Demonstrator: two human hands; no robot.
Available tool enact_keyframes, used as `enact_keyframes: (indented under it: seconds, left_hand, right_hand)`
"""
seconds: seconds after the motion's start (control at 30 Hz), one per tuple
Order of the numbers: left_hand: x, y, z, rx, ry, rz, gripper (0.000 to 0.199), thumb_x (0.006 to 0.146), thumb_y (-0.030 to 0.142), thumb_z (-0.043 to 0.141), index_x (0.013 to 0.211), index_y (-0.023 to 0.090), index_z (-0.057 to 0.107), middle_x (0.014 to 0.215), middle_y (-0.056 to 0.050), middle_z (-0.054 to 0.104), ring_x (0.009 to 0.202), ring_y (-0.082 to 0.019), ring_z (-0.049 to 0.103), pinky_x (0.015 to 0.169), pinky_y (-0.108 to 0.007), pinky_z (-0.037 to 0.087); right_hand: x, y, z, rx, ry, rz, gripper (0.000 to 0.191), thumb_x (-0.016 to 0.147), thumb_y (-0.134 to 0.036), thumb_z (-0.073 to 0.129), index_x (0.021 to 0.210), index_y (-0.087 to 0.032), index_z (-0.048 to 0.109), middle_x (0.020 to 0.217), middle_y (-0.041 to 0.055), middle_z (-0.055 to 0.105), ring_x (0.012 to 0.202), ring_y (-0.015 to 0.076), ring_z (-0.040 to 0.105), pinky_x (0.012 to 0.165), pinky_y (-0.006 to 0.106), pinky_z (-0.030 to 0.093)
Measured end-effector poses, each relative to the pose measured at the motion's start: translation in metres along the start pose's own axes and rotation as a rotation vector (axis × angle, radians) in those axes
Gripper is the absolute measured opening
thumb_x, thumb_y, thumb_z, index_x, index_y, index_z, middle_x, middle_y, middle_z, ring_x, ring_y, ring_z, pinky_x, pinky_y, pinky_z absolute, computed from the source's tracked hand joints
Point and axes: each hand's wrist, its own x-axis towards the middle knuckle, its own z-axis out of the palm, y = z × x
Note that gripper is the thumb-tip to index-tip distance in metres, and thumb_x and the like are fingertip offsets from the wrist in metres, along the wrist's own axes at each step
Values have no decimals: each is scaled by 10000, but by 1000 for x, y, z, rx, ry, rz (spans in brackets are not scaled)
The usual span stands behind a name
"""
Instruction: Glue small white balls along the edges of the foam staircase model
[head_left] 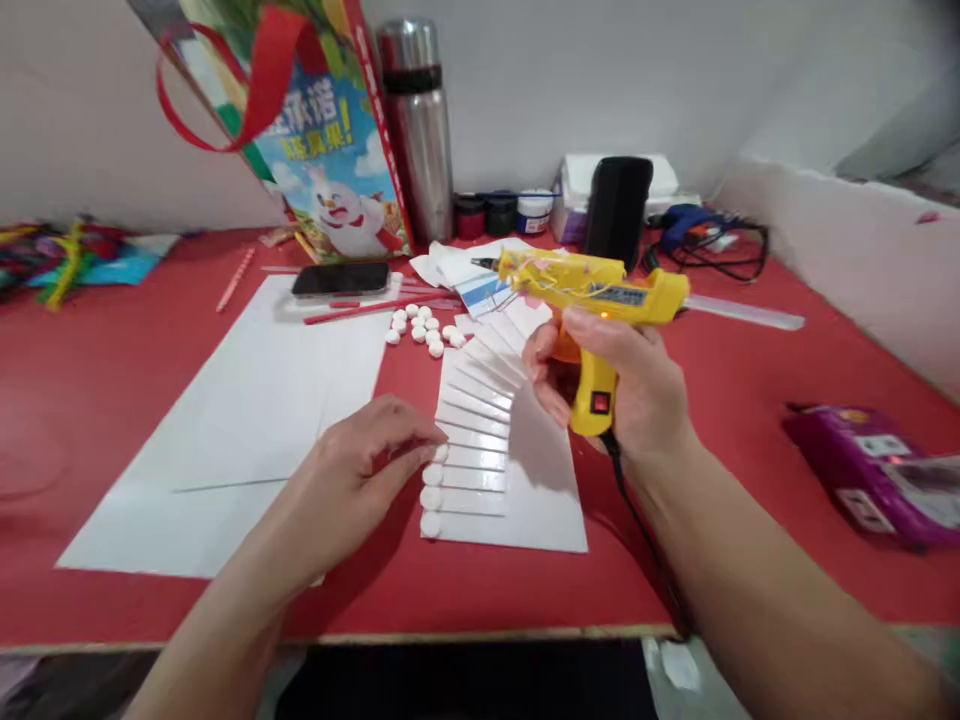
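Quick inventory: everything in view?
Glue gun: 1, yellow, centre
Glue stick: 1, translucent, in gun
Strips: several, white, centre
Row discs: 4, white, strip ends
Loose discs: dozen-odd, white, centre
Sheet: 1, white, left
Phone: 1, dark, on sheet
Sticks: several, reddish, rear
Papers: several, pale, rear
Bag: 1, multicoloured, rear
Flask: 1, silver, rear
Jars: 3, mixed, rear
Box: 1, white, rear
Slab: 1, black, rear
Cables: several, dark, rear
Package: 1, purple, right
Pile: 1, multicoloured, left
Table: 1, red, below
Left grip: 1, at disc
Right grip: 1, on gun
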Motion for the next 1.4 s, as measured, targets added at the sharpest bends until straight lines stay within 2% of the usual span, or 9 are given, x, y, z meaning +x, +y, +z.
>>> enact_keyframes:
  seconds: [0.5, 0.6, 0.7, 0.83, 1.1, 1.4]
  left_hand:
    - [1, 2, 2, 12, -1, -30, 167, 978, 335, 585, 975, 237, 720, 1004, -22, 696, 940, -184, 642, 846, -322, 483]
    - [0, 0, 0, -9, -5, -48, 188, 977, 372, 585, 1045, 255, 717, 1059, -29, 700, 976, -198, 646, 856, -326, 488]
    - [-1, -4, -4, -51, 53, -116, 257, 980, 418, 572, 1170, 276, 668, 1103, -34, 697, 979, -206, 655, 828, -324, 501]
    - [-1, -6, -4, -71, 143, -213, 255, 979, 455, 561, 1128, 258, 623, 1026, -24, 696, 900, -194, 665, 755, -308, 505]
    - [-1, -4, 18, -59, 26, -295, 325, 920, 550, 619, 1069, 264, 578, 833, 18, 669, 701, -167, 618, 649, -318, 484]
    - [1, -2, 18, -16, 23, -278, 319, 902, 520, 651, 1069, 267, 553, 913, 12, 664, 768, -173, 620, 706, -332, 495]
  right_hand:
    - [1, 1, -1, -10, -29, 1, 271, 826, -337, 718, 676, -112, 707, 591, 55, 650, 341, 120, 529, 317, 215, 373]
    - [0, 0, -2, -9, -30, -5, 267, 849, -318, 689, 680, -111, 702, 593, 55, 649, 338, 119, 533, 321, 214, 377]
    - [0, -1, -2, -8, -26, -7, 275, 868, -312, 665, 683, -111, 703, 593, 55, 648, 339, 117, 539, 326, 210, 381]
    - [-1, -1, -1, -8, -23, -8, 276, 855, -328, 685, 680, -115, 704, 592, 53, 647, 340, 112, 537, 331, 207, 382]
    - [0, -1, -1, -9, -28, 15, 265, 827, -338, 717, 678, -120, 699, 592, 45, 647, 338, 109, 532, 331, 210, 378]
    - [-1, -1, -8, -54, -48, 30, 271, 895, -356, 669, 725, -150, 713, 642, 43, 658, 370, 112, 554, 363, 230, 384]
